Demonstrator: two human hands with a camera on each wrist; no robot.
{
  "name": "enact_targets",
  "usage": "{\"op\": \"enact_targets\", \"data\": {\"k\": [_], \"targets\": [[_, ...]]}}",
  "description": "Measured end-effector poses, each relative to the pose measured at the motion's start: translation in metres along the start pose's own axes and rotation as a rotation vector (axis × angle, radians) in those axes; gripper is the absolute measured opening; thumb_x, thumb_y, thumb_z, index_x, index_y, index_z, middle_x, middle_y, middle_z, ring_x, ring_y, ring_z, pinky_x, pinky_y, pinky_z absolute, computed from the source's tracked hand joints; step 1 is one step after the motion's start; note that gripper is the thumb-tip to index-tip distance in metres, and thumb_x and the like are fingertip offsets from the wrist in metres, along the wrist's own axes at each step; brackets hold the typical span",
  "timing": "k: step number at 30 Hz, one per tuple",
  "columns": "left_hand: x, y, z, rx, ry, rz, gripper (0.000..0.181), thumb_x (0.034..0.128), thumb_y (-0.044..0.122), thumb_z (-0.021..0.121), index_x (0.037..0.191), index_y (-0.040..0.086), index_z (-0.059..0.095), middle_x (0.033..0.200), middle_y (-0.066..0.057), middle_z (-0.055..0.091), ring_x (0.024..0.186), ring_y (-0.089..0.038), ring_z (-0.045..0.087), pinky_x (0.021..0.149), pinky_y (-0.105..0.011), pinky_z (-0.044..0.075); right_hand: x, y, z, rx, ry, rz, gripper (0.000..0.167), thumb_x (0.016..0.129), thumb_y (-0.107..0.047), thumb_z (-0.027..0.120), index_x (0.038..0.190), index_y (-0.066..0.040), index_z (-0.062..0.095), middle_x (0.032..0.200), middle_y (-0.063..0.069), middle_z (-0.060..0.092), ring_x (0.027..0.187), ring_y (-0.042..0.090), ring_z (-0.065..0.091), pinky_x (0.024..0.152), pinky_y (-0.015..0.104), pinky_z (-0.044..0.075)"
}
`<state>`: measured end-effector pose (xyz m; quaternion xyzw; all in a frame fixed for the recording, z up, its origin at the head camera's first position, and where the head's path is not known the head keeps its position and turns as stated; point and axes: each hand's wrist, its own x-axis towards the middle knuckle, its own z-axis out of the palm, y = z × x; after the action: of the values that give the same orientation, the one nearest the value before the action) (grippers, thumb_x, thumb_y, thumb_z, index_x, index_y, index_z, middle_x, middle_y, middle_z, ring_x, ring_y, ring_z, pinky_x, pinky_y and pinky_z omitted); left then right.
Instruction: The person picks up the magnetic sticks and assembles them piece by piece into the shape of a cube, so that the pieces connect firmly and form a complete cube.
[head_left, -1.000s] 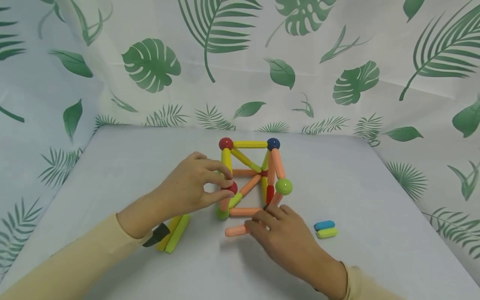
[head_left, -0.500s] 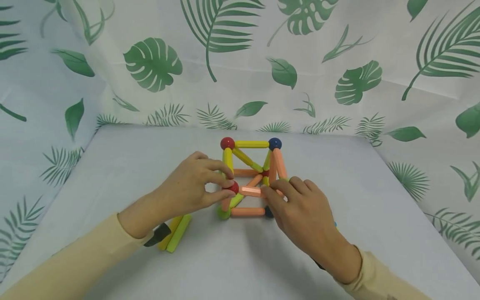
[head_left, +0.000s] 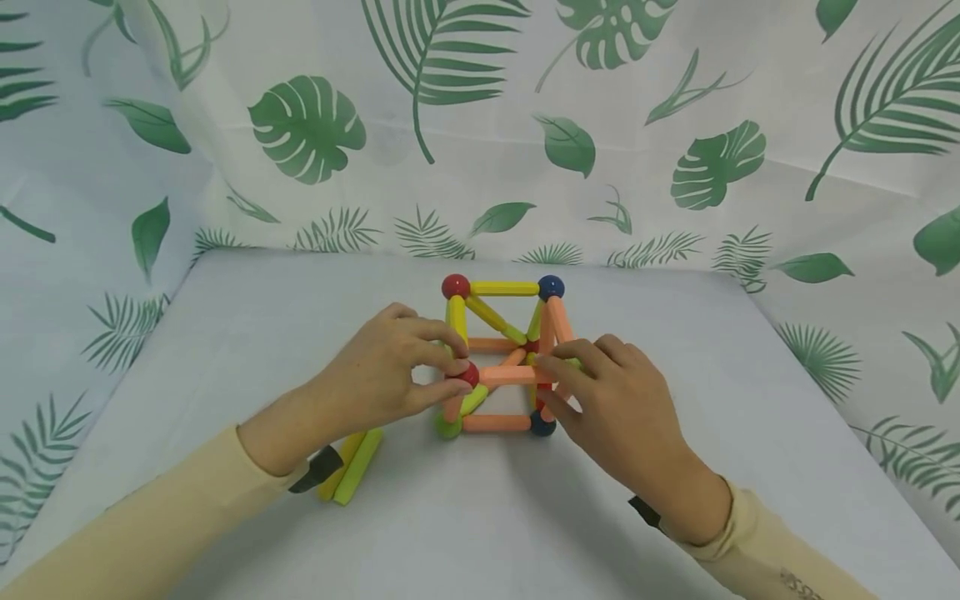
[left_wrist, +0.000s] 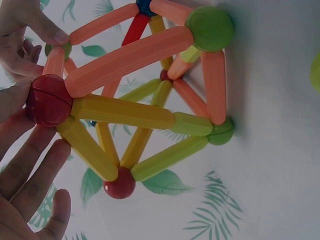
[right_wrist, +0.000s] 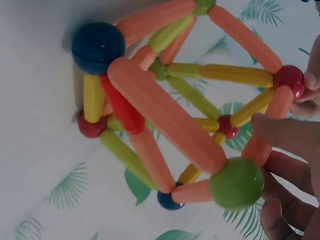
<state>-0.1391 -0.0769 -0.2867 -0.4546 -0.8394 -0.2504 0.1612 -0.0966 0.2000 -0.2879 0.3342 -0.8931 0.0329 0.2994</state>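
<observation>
A cube-like frame of magnetic sticks and balls stands on the white table (head_left: pixel 247 333). My left hand (head_left: pixel 378 367) pinches the red ball (head_left: pixel 469 375) at its near upper left corner. Between thumb and fingers, my right hand (head_left: pixel 622 408) holds a salmon magnetic stick (head_left: pixel 506 375) level across the near top. One stick end meets the red ball; the other reaches the green ball (right_wrist: pixel 236 183), mostly hidden by my right fingers in the head view. Below, another salmon stick (head_left: pixel 495 423) joins a lower green ball (head_left: pixel 447 427) and a dark blue ball (head_left: pixel 543 423).
A loose yellow-green stick (head_left: pixel 358 467) lies beside a yellow stick (head_left: pixel 341 467) by my left wrist. At the back of the frame are a red ball (head_left: pixel 456 287) and a blue ball (head_left: pixel 551 287). Behind the table hangs a leaf-print cloth (head_left: pixel 480 167).
My right hand has lifted the salmon stick from in front of the frame up to its near top, between the red and green balls. My left hand has stayed on the red ball.
</observation>
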Motion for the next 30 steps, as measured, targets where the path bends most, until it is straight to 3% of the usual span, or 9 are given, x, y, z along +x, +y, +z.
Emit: {"op": "enact_targets", "data": {"k": [5,11,16,19,23,25,28,30], "targets": [[0.001,0.001,0.0,0.005,-0.007,-0.006,0.021,0.0798,0.031,0.089,0.095,0.016,0.083,0.099,0.006,0.072,0.092,-0.014,0.065,0.089,-0.04,0.044,-0.007,0.01,-0.004,0.066,-0.02,0.074,0.039,0.071,-0.018,0.092,0.106,-0.01,0.077,0.103,0.006,0.064,0.076,0.021,0.054,0.058,0.033,0.047],[0.001,0.003,-0.002,0.016,-0.036,-0.049,0.02,0.0803,0.032,0.088,0.094,0.018,0.083,0.1,0.007,0.072,0.093,-0.014,0.063,0.089,-0.039,0.044,-0.012,0.015,-0.005,0.135,-0.047,0.109,0.039,0.076,-0.019,0.088,0.112,-0.012,0.076,0.108,0.006,0.062,0.082,0.02,0.062,0.055,0.031,0.051],[0.002,0.004,-0.001,0.011,-0.031,-0.043,0.02,0.0811,0.031,0.088,0.095,0.018,0.083,0.1,0.006,0.072,0.094,-0.014,0.063,0.089,-0.04,0.044,-0.027,0.027,-0.013,0.103,-0.053,0.189,0.032,0.078,-0.019,0.084,0.109,-0.013,0.076,0.101,0.001,0.065,0.073,0.015,0.063,0.05,0.028,0.048],[0.002,0.003,0.0,0.008,-0.024,-0.035,0.019,0.0814,0.03,0.087,0.095,0.018,0.083,0.1,0.006,0.072,0.094,-0.014,0.063,0.088,-0.04,0.045,-0.043,0.041,-0.017,0.046,-0.219,0.267,0.027,0.079,-0.015,0.082,0.105,-0.013,0.077,0.098,0.0,0.068,0.073,0.015,0.064,0.049,0.028,0.046],[0.003,0.004,0.0,0.013,-0.024,-0.035,0.02,0.0812,0.03,0.088,0.096,0.017,0.083,0.1,0.006,0.072,0.094,-0.015,0.062,0.088,-0.039,0.045,-0.069,0.059,-0.015,0.011,-0.605,0.376,0.036,0.077,-0.015,0.087,0.112,-0.013,0.077,0.109,0.004,0.069,0.085,0.022,0.069,0.058,0.036,0.054],[0.003,0.005,0.0,0.012,-0.024,-0.033,0.021,0.0808,0.031,0.088,0.096,0.017,0.083,0.1,0.006,0.072,0.094,-0.014,0.062,0.088,-0.039,0.044,-0.081,0.066,-0.011,0.022,-0.745,0.403,0.041,0.076,-0.015,0.089,0.115,-0.014,0.077,0.114,0.006,0.068,0.092,0.026,0.069,0.065,0.044,0.057],[0.003,0.005,-0.001,0.01,-0.024,-0.037,0.021,0.0805,0.032,0.088,0.095,0.017,0.083,0.1,0.006,0.072,0.094,-0.014,0.063,0.088,-0.039,0.044,-0.094,0.076,-0.004,0.049,-0.847,0.389,0.042,0.073,-0.01,0.09,0.113,-0.016,0.077,0.112,0.006,0.069,0.096,0.028,0.069,0.074,0.051,0.057],[0.002,0.005,-0.001,0.006,-0.023,-0.039,0.021,0.0802,0.032,0.088,0.095,0.017,0.083,0.1,0.006,0.072,0.094,-0.014,0.063,0.089,-0.039,0.044,-0.099,0.08,0.001,0.07,-0.847,0.371,0.041,0.072,-0.007,0.09,0.111,-0.016,0.078,0.107,0.004,0.07,0.094,0.026,0.069,0.077,0.05,0.057]]}}
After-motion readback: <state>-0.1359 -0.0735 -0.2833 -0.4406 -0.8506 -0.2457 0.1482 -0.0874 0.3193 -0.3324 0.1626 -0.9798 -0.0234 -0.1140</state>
